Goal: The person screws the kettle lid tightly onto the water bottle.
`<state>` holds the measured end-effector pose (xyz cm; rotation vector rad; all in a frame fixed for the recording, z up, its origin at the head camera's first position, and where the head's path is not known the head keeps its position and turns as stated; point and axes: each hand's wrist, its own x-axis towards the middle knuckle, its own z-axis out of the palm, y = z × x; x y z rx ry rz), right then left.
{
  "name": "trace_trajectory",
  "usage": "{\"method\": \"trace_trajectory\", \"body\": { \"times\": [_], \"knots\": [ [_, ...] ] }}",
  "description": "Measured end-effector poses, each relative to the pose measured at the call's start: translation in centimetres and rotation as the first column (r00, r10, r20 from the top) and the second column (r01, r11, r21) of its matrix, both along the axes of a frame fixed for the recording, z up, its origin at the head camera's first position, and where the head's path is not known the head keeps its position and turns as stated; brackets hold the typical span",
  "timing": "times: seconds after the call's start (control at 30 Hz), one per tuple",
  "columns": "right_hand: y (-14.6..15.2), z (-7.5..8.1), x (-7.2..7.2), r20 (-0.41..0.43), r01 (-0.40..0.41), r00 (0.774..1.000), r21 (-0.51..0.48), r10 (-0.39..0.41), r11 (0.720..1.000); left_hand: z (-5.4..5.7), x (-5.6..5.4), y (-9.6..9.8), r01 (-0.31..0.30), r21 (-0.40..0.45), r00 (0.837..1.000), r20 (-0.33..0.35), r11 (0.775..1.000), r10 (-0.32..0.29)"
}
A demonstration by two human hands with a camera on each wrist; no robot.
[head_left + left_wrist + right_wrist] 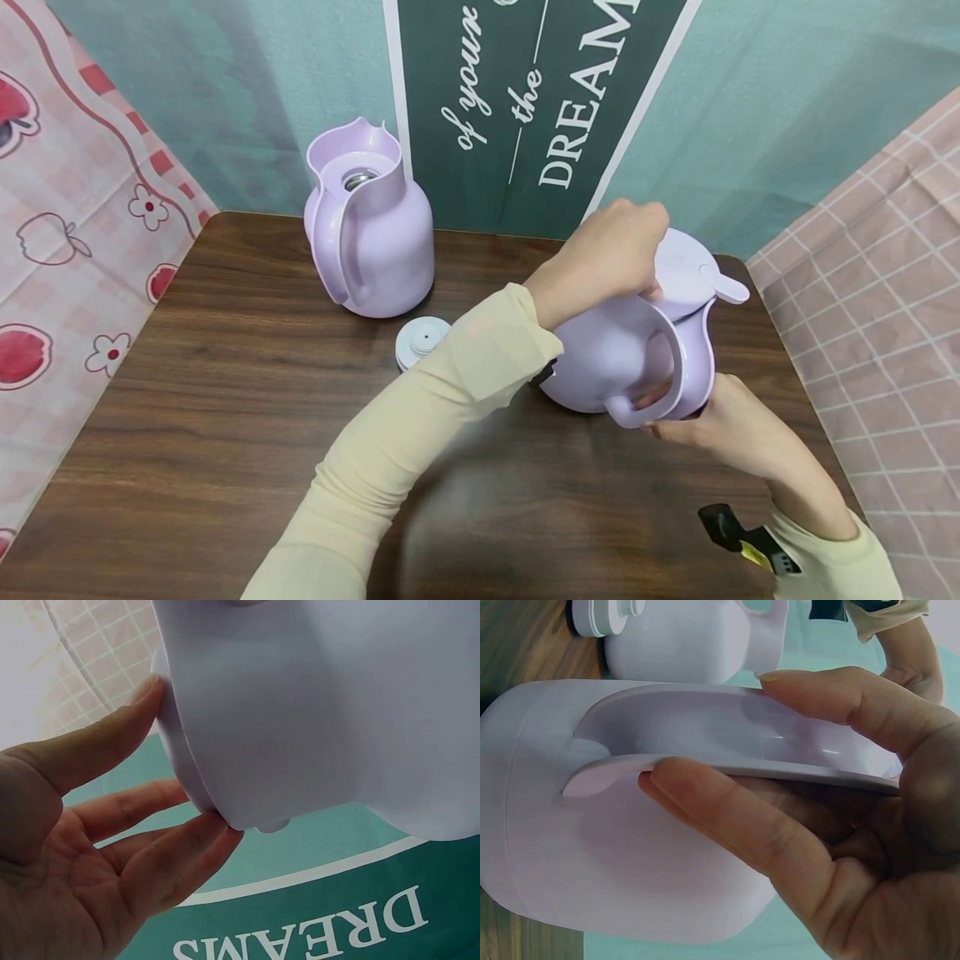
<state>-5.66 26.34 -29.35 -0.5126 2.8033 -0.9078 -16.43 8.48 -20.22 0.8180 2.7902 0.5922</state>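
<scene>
A lilac vacuum jug (600,358) stands at the right of the table in the head view. My left hand (618,250) reaches over its top and pinches the edge of its round pale lid (682,271), which has a protruding tab. In the left wrist view, the thumb and fingertips of my left hand (112,855) meet at the lid's rim (174,742). My right hand (731,425) is low at the jug's near right side. In the right wrist view, its fingers curl round the jug's handle (780,766).
A second lilac vacuum jug (397,250) stands at the back left, its mouth uncovered. A round white stopper (420,337) lies on the wooden table (225,433), partly behind my left sleeve. A printed teal cloth (787,108) hangs behind; a tiled pink cloth (885,275) borders the right.
</scene>
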Motion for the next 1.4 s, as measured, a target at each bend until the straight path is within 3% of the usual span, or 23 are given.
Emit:
{"method": "trace_trajectory", "body": {
  "times": [0.1,0.47,1.4],
  "knots": [
    [0.0,0.0,0.0,0.010,0.003,1.000,-0.007,-0.003,1.000,0.0,0.1,0.1,0.007,-0.015,1.000,-0.003,1.000,-0.007],
    [0.1,0.0,0.1,-0.009,-0.002,1.000,-0.003,0.002,1.000,-0.2,1.5,0.7,0.005,-0.071,0.991,-0.135,0.997,-0.015],
    [-0.2,0.2,0.0,0.025,0.016,1.000,0.007,-0.016,1.000,-0.3,0.5,0.0,-0.041,0.002,0.998,-0.044,0.999,0.041]
  ]
}}
